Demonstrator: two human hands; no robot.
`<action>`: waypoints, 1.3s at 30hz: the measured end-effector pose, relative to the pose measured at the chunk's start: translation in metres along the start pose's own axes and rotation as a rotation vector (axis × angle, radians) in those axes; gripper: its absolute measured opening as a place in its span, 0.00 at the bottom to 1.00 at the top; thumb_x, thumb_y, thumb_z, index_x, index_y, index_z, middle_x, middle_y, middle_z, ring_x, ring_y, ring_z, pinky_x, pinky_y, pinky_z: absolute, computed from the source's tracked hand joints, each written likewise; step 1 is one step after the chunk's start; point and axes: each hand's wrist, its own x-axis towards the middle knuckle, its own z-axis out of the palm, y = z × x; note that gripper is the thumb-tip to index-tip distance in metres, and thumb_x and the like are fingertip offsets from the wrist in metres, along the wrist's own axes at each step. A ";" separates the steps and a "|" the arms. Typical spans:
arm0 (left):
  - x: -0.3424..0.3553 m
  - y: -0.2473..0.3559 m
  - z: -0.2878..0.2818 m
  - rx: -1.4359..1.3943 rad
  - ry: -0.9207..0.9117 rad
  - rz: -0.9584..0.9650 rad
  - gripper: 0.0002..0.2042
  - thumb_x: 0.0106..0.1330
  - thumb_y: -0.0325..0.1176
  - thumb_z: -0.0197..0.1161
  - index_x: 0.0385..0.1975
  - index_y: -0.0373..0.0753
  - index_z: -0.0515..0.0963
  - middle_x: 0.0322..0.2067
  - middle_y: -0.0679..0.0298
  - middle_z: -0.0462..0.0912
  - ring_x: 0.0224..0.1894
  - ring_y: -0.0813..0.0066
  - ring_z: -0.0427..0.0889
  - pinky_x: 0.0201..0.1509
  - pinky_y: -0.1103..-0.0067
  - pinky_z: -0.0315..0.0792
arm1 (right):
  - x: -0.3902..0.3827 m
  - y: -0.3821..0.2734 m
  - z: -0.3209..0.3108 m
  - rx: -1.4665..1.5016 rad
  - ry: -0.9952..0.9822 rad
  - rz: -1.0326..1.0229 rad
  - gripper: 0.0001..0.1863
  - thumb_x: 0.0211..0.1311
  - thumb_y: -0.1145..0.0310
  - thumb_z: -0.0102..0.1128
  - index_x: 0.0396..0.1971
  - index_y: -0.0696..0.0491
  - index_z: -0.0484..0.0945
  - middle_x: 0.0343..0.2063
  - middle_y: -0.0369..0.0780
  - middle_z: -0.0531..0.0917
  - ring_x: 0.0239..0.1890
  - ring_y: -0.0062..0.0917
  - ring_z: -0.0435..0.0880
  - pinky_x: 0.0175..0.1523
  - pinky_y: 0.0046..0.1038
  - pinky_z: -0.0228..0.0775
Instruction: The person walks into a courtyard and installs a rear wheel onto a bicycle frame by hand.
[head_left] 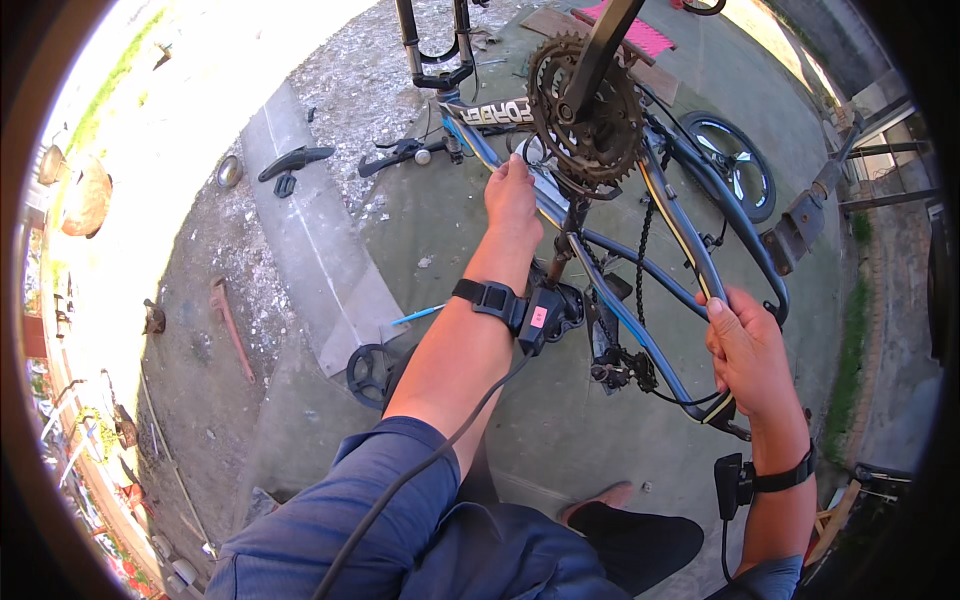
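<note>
Your right hand (745,350) is clamped on the rear stay (690,243) of the bicycle frame (630,320), your left hand (512,200) at its blue tube (480,148), finger closure unclear; likely stiff, awkwardly heavy: grip bare tubing, avoiding toothed chainrings (610,132) just beyond those fingers.

From where I stand, the view is taken by the left of two fisheye cameras worn side by side on the person's head, upright and unmirrored, facing steeply down over the dark blue shirt (510,555) to the ground (540,435). The station is close: the left forearm (455,360) looms large from the lower edge, with the left hand (513,200), right hand (745,345) and bicycle frame (686,238) all inside the field. Coverage is wide, reaching a wheel (743,165) farther off at upper right, with dark, rounded corners.
</note>
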 end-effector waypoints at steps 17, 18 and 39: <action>0.006 -0.050 0.000 -0.054 -0.084 -0.438 0.19 0.71 0.57 0.49 0.41 0.47 0.75 0.37 0.65 0.83 0.41 0.65 0.78 0.45 0.61 0.64 | -0.156 0.086 -0.076 -0.176 0.189 0.096 0.15 0.63 0.64 0.62 0.42 0.60 0.79 0.22 0.29 0.72 0.26 0.12 0.66 0.30 0.19 0.60; 0.003 -0.059 -0.002 -0.056 -0.079 -0.428 0.19 0.71 0.56 0.49 0.41 0.47 0.75 0.37 0.65 0.83 0.41 0.65 0.78 0.44 0.60 0.66 | -0.158 0.091 -0.078 -0.213 0.190 0.080 0.14 0.62 0.65 0.62 0.42 0.60 0.79 0.22 0.30 0.72 0.25 0.12 0.66 0.30 0.19 0.60; -0.149 -0.060 0.038 -0.153 -0.259 -0.315 0.15 0.70 0.48 0.57 0.40 0.41 0.76 0.37 0.63 0.83 0.40 0.65 0.81 0.54 0.65 0.72 | -0.235 0.196 -0.137 -0.405 0.560 -0.002 0.05 0.54 0.78 0.58 0.31 0.58 0.80 0.19 0.28 0.71 0.22 0.09 0.65 0.28 0.17 0.58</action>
